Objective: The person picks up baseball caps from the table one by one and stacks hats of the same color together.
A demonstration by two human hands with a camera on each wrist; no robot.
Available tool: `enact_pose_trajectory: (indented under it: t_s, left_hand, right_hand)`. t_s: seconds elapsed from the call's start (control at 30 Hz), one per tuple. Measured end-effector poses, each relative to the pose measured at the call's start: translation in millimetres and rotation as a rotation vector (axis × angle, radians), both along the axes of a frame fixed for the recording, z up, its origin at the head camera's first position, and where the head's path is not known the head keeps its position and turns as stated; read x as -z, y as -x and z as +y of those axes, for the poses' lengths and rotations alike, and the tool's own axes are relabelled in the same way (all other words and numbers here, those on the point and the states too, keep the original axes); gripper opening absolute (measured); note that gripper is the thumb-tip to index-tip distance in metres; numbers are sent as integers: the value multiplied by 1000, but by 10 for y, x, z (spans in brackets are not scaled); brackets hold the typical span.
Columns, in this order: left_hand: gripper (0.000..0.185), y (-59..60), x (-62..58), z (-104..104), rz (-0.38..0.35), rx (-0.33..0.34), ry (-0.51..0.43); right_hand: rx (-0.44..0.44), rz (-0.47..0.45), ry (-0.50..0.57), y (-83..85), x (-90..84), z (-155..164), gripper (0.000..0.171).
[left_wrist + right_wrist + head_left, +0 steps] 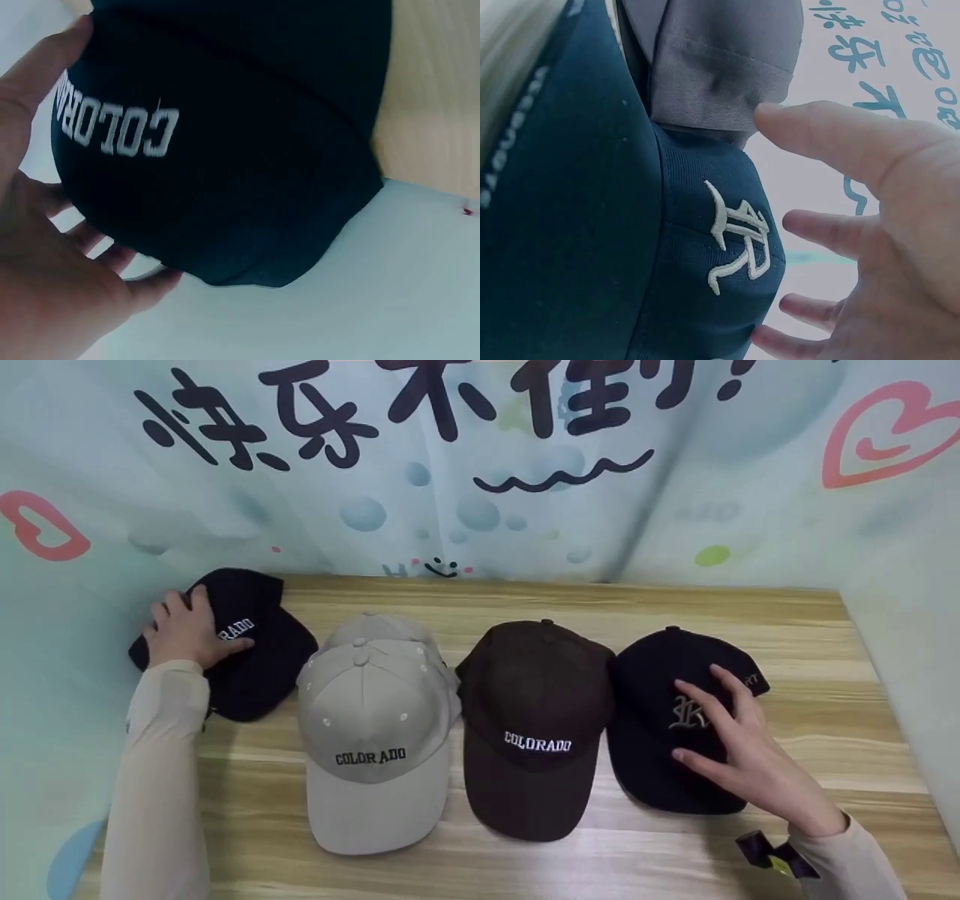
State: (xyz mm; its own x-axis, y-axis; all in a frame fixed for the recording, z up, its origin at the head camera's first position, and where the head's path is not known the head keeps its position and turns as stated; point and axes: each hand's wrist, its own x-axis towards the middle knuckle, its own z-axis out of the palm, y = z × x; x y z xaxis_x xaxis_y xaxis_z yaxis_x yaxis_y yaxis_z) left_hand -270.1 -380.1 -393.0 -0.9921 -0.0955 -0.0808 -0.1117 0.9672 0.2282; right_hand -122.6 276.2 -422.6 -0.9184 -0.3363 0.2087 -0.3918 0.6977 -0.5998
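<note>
left hand point(187, 630) cupping black cap point(251, 660); right hand point(739, 754) spread over navy cap point(675, 720).

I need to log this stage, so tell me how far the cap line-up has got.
Looks done: the beige cap and brown cap lie side by side on the table, brims toward the camera. In hand: the left hand grips the black Colorado cap at the far left, which sits turned; the right hand rests open on the navy cap. Left: probably squaring that black cap into the row.

Head view high, facing down over wooden table point(570, 607), wrist views close, each sharing a cap
</note>
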Motion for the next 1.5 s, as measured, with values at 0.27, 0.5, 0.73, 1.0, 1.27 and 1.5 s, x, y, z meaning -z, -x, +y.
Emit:
enact_pose_trajectory:
  t_s: [0.27,0.5,0.73,1.0,1.27,1.5]
  left_hand:
    - [110,-94,-53,-200,-4,-111,-90]
    - [106,-122,-81,-291,-47,-163,-162]
    - [98,-183,-289,-278,1,-185,-257]
    - [79,-131,-661,-9,87,-186,-297]
    - [55,-96,-911,323,152,-88,-337]
    - [49,-129,-1224,499,179,38,-283]
  right_hand:
    - [-9,3,-8,22,-18,-1,77]
    - [-10,5,-11,29,-16,-7,76]
    - [-13,32,-11,27,-8,-14,77]
    - [15,10,-17,-17,-9,9,77]
    - [17,4,-16,-26,1,27,77]
    - [10,3,-16,8,10,-10,76]
